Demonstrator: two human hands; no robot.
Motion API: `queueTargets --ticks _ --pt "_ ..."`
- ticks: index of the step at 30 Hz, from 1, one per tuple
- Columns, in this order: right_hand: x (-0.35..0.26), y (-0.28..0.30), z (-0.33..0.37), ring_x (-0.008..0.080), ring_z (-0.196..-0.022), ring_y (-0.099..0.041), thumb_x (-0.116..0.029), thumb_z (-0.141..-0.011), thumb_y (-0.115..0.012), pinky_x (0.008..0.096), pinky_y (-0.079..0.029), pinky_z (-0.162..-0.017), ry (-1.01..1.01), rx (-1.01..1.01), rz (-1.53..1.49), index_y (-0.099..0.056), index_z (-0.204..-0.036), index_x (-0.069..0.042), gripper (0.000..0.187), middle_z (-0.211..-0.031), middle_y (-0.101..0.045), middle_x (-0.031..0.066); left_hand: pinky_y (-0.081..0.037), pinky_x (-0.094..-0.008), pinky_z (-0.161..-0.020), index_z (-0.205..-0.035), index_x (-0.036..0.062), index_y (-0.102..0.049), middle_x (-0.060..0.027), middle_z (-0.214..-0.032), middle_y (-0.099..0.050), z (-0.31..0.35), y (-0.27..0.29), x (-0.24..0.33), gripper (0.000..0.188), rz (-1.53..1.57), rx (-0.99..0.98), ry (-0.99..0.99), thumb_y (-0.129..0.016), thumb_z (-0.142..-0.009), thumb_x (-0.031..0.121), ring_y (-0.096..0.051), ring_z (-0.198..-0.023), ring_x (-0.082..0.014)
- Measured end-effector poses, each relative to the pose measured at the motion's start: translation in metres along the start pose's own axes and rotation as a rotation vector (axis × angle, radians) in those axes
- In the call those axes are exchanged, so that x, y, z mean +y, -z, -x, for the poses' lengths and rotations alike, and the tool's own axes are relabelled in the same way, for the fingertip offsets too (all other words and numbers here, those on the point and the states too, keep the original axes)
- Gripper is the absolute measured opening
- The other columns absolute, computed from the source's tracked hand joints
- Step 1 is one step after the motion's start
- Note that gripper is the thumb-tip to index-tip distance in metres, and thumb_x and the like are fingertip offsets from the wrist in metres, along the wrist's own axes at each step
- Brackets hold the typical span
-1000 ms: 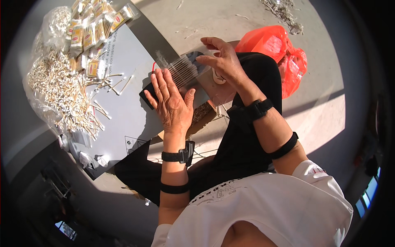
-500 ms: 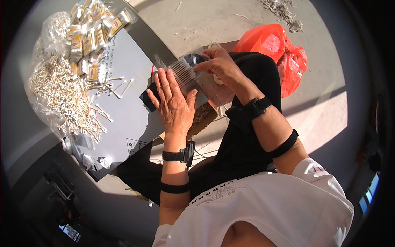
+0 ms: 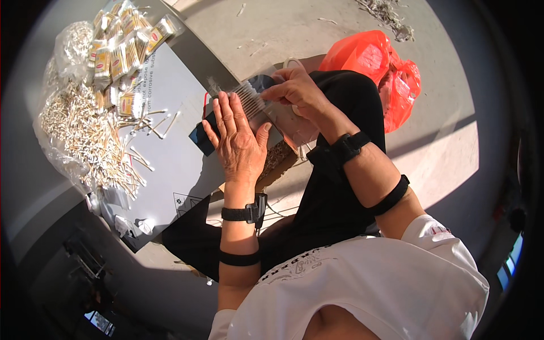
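Note:
My left hand [image 3: 242, 148] lies flat, fingers stretched out, over one end of a neat row of cotton swabs [image 3: 249, 101] at the corner of the grey board. Beneath its fingers a dark flat strip [image 3: 202, 139] sticks out to the left. My right hand [image 3: 296, 95] is closed in a pinch at the other end of the row, on what looks like a clear plastic bag [image 3: 264, 70] around the swabs. Its fingertips partly hide the bag's edge, and my left fingers cover the lower swab ends.
On the grey board [image 3: 170, 85], a clear sack of loose cotton swabs [image 3: 85, 127] lies at the left, with filled swab packs [image 3: 122, 56] heaped behind it. Stray swabs [image 3: 164, 123] lie beside the pile. A red plastic bag [image 3: 365, 56] stands beyond my knee, and an open cardboard box [image 3: 277, 161] sits below my hands.
My right hand has shifted slightly left, its fingertips closer to the swab row. My left hand stays flat in nearly the same place.

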State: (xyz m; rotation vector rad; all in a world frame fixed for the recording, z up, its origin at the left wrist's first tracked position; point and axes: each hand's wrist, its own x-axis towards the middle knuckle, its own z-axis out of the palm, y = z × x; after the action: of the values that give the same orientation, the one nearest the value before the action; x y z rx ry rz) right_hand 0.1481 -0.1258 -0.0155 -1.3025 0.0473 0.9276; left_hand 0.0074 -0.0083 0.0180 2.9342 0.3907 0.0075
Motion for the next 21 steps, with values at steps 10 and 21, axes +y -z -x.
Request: queueTargets --ticks 10,21 --pt "-0.007 -0.022 0.012 0.0050 -0.053 -0.049 -0.012 -0.073 -0.081 0.0206 -0.036 -0.049 0.033 0.030 -0.004 -0.068 -0.071 -0.004 0.016 -0.061 -0.058 -0.0014 -0.004 -0.0551 -0.115 -0.151 0.0025 -0.016 -0.0150 -0.158 -0.014 0.000 0.004 0.003 0.085 -0.033 -0.037 0.012 -0.055 -0.090 0.048 -0.011 -0.147 -0.0292" --pt "-0.002 -0.022 0.008 0.0062 -0.051 -0.048 -0.008 -0.072 -0.080 0.0214 -0.036 -0.048 0.049 0.040 -0.028 -0.068 -0.070 -0.003 0.014 -0.060 -0.058 -0.0006 -0.007 -0.0559 -0.115 -0.150 0.0020 -0.017 -0.0174 -0.157 -0.014 0.002 -0.001 -0.004 0.084 0.021 0.046 -0.008 -0.045 -0.093 0.055 -0.012 -0.146 -0.0322"
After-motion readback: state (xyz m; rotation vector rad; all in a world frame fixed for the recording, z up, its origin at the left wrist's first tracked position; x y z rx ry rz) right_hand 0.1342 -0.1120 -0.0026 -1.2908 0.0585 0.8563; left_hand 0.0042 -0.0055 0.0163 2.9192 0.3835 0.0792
